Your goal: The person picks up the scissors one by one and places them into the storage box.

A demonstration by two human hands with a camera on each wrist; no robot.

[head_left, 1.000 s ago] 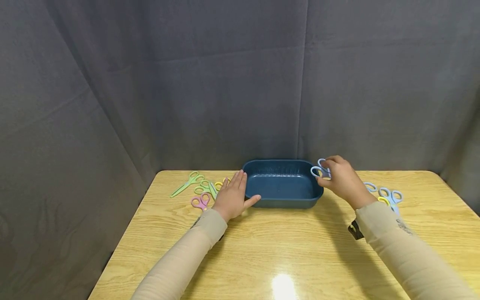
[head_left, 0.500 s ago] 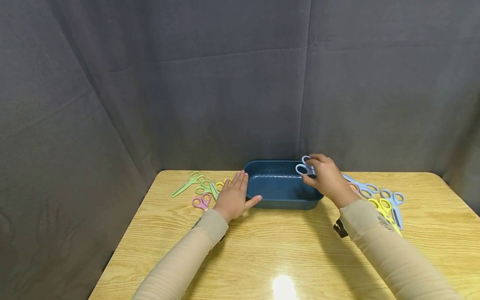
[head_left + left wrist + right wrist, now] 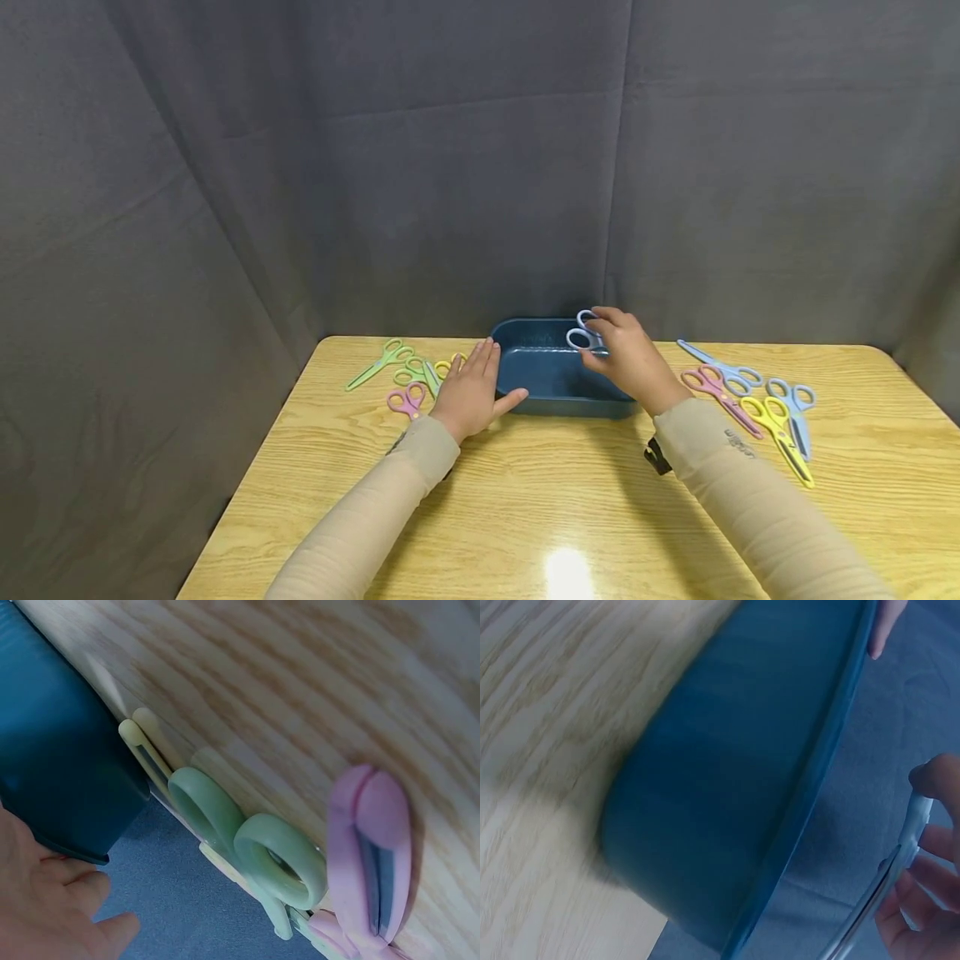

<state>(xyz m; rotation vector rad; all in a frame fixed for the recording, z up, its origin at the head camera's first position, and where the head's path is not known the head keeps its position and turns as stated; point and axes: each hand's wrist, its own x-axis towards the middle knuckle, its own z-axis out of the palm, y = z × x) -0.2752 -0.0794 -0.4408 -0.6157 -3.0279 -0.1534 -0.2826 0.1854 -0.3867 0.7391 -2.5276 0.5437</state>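
A dark blue rectangular bin (image 3: 570,408) stands at the far side of the table. Along its left rim lies my left hand (image 3: 468,398), fingers straight and thumb spread over the front corner. Over the right half of the bin, my right hand (image 3: 628,358) pinches light blue scissors (image 3: 593,342) at the handles between thumb and fingers. In the right wrist view the blades of these scissors (image 3: 868,900) slant down beyond the rim of the bin (image 3: 727,765). The left wrist view shows green scissors (image 3: 259,862) and pink scissors (image 3: 345,825) beside my left hand.
On the wooden table (image 3: 525,500), left of the bin, lie green scissors (image 3: 380,364), pink scissors (image 3: 406,403) and partly hidden yellow ones (image 3: 442,368). To the right are blue scissors (image 3: 712,362), pink scissors (image 3: 731,404) and yellow scissors (image 3: 787,446). A grey curtain (image 3: 450,208) hangs behind.
My right hand has moved left with the blue scissors, from the bin's right rim to over its inside. My left hand has stayed at the left rim.
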